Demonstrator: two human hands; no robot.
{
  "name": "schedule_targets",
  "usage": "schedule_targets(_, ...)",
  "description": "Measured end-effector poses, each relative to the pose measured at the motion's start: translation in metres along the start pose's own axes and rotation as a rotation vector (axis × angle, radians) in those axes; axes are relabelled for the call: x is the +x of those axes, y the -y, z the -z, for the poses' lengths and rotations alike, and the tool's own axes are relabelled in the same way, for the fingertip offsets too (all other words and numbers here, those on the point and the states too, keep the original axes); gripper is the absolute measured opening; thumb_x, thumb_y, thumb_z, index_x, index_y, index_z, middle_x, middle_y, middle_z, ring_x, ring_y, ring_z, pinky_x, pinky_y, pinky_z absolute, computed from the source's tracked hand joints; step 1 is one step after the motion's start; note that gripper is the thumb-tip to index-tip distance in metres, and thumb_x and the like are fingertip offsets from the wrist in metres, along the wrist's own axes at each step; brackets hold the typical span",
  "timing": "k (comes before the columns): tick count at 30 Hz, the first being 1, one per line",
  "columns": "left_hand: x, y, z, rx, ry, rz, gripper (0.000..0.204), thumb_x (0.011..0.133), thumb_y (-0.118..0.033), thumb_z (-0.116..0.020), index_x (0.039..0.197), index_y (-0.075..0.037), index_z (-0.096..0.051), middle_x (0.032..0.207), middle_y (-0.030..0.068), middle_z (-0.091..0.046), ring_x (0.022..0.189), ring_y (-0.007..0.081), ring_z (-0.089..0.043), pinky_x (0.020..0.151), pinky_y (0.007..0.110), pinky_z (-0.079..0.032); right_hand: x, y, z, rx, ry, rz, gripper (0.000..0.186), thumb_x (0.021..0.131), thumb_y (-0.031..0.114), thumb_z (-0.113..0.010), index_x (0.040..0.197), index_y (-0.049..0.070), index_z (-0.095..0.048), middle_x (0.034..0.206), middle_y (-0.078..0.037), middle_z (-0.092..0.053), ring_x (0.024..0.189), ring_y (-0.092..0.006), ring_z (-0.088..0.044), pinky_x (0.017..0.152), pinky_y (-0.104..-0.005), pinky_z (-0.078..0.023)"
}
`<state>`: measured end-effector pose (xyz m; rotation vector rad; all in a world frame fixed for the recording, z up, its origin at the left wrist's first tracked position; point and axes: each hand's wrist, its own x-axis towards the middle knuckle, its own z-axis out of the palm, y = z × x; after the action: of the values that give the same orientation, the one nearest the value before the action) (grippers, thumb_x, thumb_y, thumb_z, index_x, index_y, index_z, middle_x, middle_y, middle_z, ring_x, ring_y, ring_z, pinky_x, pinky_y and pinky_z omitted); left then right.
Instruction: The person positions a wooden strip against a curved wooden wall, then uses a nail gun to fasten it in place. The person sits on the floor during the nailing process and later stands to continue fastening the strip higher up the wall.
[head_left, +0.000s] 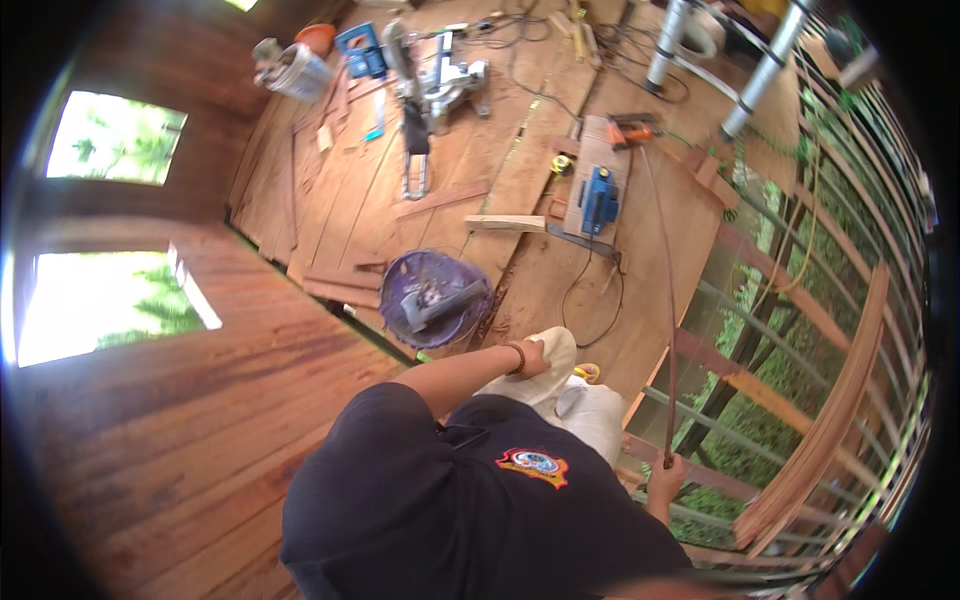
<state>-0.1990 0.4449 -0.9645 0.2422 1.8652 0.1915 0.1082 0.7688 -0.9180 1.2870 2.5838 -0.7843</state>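
Brown strip (670, 300), lengthwise forward, from right hand (665, 480)

Floor (535, 285): brown wooden boards, from the upper left to the middle of the frame
Purple tub (474, 262): on the floor, left of centre
Pale wood block (505, 223): near the centre
Mitre saw (450, 90): upper middle
White bucket (303, 76): upper left

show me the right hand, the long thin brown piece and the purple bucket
Right hand (664, 479): head view, middle of the hand.
Long thin brown piece (672, 330): head view, midway along it.
Purple bucket (460, 269): head view, inner wall near far rim.
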Motion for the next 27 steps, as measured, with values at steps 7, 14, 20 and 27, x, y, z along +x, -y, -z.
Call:
schedule_targets(7, -0.105, 0.048, 0.120, -0.548, -0.491, -0.098, 0.046, 0.083, -0.025, -0.066, 0.119, 0.002, -0.071, 0.116, 0.0238, -0.072, 0.106, 0.0352, -0.070, 0.095, 0.042, -0.053, 0.087, 0.148, 0.094, -0.045, 0.098, 0.497, 0.019, 0.087, 0.016, -0.072, 0.088, 0.000, -0.061, 0.074, -0.016, -0.060, 0.070, -0.0360, -0.061, 0.066, -0.0444, -0.048)
schedule_targets(14, -0.103, 0.106, 0.197, -2.116, -0.366, -0.556, 0.050, 0.098, -0.021, -0.065, 0.141, -0.005, -0.046, 0.130, 0.0156, -0.065, 0.120, 0.0306, -0.062, 0.104, 0.044, -0.050, 0.152, 0.359, 0.083, 0.001, 0.248, 0.874, 0.014, 0.078, 0.019, -0.074, 0.090, 0.012, -0.073, 0.087, -0.008, -0.072, 0.078, -0.0298, -0.071, 0.071, -0.0419, -0.056)
schedule_targets(20, -0.102, 0.179, 0.274, -2.339, -0.626, -0.653, 0.018, 0.102, -0.017, -0.060, 0.116, -0.007, -0.061, 0.110, 0.0100, -0.070, 0.111, 0.0258, -0.066, 0.099, 0.046, -0.054, 0.204, 0.535, 0.051, -0.412, 0.215, 1.210, 0.012, 0.074, 0.020, -0.076, 0.083, 0.014, -0.073, 0.081, -0.008, -0.067, 0.076, -0.0273, -0.069, 0.068, -0.0393, -0.055)
schedule_targets(27, -0.146, 0.232, 0.307, -2.505, -1.070, -0.715, 0.012, 0.104, -0.016, -0.057, 0.111, -0.008, -0.062, 0.110, 0.0067, -0.069, 0.115, 0.0257, -0.066, 0.103, 0.045, -0.053, 0.216, 0.684, -0.007, 0.045, 0.121, 1.150, 0.034, 0.082, 0.020, -0.077, 0.113, 0.006, -0.068, 0.104, -0.013, -0.066, 0.093, -0.0305, -0.067, 0.080, -0.0411, -0.054)
